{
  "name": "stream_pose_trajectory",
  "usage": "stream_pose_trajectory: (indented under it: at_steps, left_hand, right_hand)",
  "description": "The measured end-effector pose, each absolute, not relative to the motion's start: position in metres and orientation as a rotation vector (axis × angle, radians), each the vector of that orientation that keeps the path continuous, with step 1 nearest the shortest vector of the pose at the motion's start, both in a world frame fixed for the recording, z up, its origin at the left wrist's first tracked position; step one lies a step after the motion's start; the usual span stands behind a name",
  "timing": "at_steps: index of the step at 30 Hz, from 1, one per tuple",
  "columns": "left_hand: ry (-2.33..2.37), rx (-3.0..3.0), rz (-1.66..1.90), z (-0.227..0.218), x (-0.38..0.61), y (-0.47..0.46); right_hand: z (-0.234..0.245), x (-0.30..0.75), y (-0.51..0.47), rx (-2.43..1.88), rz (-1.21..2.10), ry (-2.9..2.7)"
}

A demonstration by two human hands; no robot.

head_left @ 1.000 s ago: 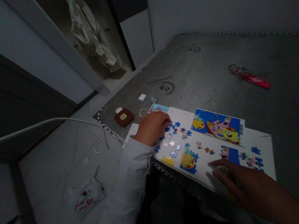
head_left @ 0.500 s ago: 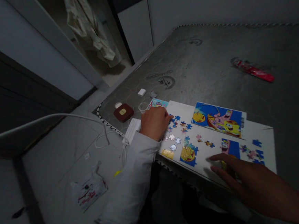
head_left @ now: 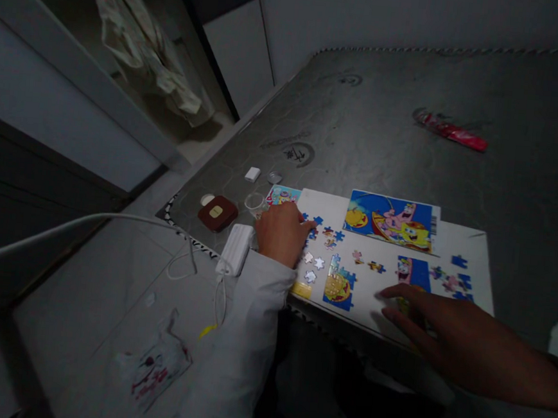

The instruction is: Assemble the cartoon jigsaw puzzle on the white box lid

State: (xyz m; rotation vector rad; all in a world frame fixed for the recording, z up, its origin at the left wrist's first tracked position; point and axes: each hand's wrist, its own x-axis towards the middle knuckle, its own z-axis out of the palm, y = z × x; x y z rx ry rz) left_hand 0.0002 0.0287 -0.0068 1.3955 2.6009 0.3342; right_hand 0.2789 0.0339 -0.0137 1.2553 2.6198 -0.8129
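Note:
A white board lies along the front edge of the table with loose jigsaw pieces spread over it. My left hand rests at the board's left end, thumb out beside several blue pieces; its other fingers are mostly hidden. My right hand is over the front right of the board, index finger and thumb apart with nothing visible between them. Left of it lies a joined burger section. Behind its fingers is another joined section, partly covered. The cartoon picture card lies at the board's back edge.
Left of the board are a brown case, a white power strip, a clear ring and a small white block. A red packet lies farther back. A plastic bag is on the floor.
The view has shifted, so the board and table items appear farther left. Both hands hold nearly the same places over the board. No piece has visibly moved.

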Motion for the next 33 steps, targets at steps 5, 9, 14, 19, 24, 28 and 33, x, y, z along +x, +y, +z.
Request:
stream_pose_trajectory:
  at_steps: [5, 9, 14, 19, 24, 28, 33]
  left_hand:
    - [2.508, 1.431, 0.444, -0.009, -0.002, 0.029]
    - [2.407, 1.436, 0.54, -0.005, -0.004, 0.029]
    - [2.209, 1.417, 0.725, 0.006, 0.001, 0.029]
    - [1.849, 1.415, 0.725, 0.002, 0.011, 0.028]
    - [1.779, 1.422, 0.633, -0.01, 0.017, 0.03]
    - [1.775, 1.452, 0.596, -0.011, 0.02, 0.031]
    - [1.731, 1.47, 0.577, -0.006, 0.022, 0.031]
  right_hand:
    - [-0.008, 0.275, 0.032, 1.249, -0.808, 2.582]
    - [-0.004, 0.273, 0.033, 1.247, -0.788, 2.561]
    - [-0.003, 0.267, 0.032, 1.217, -0.772, 2.534]
    - [0.005, 0.247, 0.027, 1.168, -0.715, 2.451]
    - [0.012, 0.231, 0.023, 1.061, -0.701, 2.424]
    - [0.011, 0.23, 0.024, 1.075, -0.716, 2.426]
    - [0.01, 0.23, 0.025, 1.069, -0.723, 2.381]
